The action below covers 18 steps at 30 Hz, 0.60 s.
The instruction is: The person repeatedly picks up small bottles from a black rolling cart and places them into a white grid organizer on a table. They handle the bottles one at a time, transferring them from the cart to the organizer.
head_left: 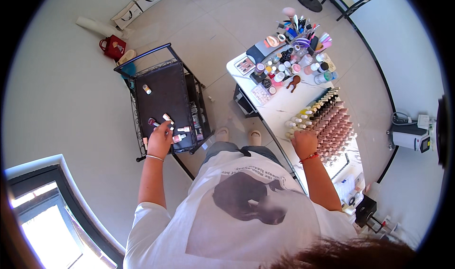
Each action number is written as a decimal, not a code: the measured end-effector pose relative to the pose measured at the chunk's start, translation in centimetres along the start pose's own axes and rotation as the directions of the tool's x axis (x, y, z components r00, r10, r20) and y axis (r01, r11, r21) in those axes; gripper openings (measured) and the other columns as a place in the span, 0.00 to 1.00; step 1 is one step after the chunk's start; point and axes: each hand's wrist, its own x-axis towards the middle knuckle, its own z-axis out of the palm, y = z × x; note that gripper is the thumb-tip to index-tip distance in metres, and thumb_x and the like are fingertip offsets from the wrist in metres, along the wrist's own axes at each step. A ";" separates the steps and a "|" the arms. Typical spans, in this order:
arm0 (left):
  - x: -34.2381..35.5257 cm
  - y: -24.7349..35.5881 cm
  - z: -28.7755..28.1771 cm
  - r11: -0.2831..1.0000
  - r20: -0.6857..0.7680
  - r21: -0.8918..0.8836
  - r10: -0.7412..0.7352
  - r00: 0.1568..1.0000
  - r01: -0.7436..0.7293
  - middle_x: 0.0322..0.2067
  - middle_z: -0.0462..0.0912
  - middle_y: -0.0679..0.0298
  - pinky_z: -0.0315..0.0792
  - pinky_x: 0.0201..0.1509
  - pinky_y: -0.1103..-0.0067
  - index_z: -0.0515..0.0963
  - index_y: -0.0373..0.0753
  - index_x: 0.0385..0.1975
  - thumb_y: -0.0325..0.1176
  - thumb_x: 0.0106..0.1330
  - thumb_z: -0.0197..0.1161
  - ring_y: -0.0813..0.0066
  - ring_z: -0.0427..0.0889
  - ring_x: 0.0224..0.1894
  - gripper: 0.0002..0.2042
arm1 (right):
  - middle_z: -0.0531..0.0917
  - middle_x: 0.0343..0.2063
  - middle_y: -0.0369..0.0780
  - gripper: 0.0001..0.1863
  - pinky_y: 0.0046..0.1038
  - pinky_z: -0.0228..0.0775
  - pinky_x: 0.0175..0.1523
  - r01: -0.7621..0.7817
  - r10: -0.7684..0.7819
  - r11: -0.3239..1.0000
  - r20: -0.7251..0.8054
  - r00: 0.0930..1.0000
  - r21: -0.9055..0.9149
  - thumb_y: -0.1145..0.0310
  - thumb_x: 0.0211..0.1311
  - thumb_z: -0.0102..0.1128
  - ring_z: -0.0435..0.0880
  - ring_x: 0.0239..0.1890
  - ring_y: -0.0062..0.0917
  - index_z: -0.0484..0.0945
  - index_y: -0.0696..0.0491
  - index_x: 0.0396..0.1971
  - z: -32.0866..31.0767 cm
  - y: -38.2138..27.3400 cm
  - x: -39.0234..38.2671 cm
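Over the black top of a rolling cart (159,98), my left hand (160,140) has its fingers bent together at a small pale nail polish bottle (167,118). Close around it lie a dark red bottle (153,121), a pale pink bottle (184,129) and another pink one (179,138). An amber bottle (147,89) lies farther off on the cart. At the white table, my right hand (304,143) is closed at the near left edge of a dense block of pink-capped bottles (334,122). Whatever its fingers grip is hidden. Pale yellow-capped bottles (299,120) stand just beyond it.
The marble-patterned table (279,103) also bears jars, a cup of brushes (301,30), a brown hand-shaped piece (294,83) and a nail tip box (261,94). The cart has a raised rail (147,56). A white machine (410,138) stands at the right wall.
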 end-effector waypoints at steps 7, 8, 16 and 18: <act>0.1 -1.5 -0.6 0.999 -0.025 -0.027 0.021 0.999 -0.022 0.34 0.83 0.56 0.76 0.38 0.71 0.78 0.37 0.51 0.24 0.61 0.62 0.64 0.82 0.31 0.17 | 0.82 0.22 0.40 0.08 0.38 0.76 0.34 -0.003 0.004 0.999 0.018 1.000 -0.033 0.64 0.57 0.60 0.83 0.31 0.35 0.78 0.50 0.22 0.3 -0.1 0.2; 0.1 -1.6 -0.6 0.999 -0.026 -0.029 0.016 1.000 -0.017 0.34 0.83 0.56 0.76 0.38 0.71 0.78 0.37 0.51 0.24 0.61 0.62 0.64 0.82 0.30 0.17 | 0.82 0.22 0.40 0.08 0.38 0.76 0.34 -0.009 0.010 0.999 0.021 1.000 -0.040 0.64 0.57 0.60 0.83 0.31 0.35 0.78 0.50 0.22 0.1 -0.2 0.3; 1.1 -4.2 -1.2 0.999 -0.051 -0.014 -0.041 0.998 0.041 0.34 0.83 0.55 0.77 0.40 0.69 0.78 0.38 0.49 0.25 0.61 0.63 0.59 0.83 0.33 0.15 | 0.82 0.24 0.41 0.09 0.42 0.74 0.39 -0.095 0.095 0.995 0.025 0.995 -0.010 0.64 0.50 0.65 0.82 0.33 0.38 0.76 0.51 0.23 -0.9 -1.1 0.3; 1.2 -6.9 -0.8 0.995 -0.066 -0.047 -0.090 0.994 0.087 0.35 0.83 0.54 0.78 0.41 0.69 0.79 0.38 0.47 0.26 0.61 0.63 0.58 0.84 0.35 0.14 | 0.82 0.24 0.41 0.09 0.41 0.74 0.38 -0.083 0.083 0.996 0.022 0.996 -0.017 0.63 0.52 0.65 0.82 0.34 0.38 0.76 0.51 0.24 -1.4 -1.4 0.4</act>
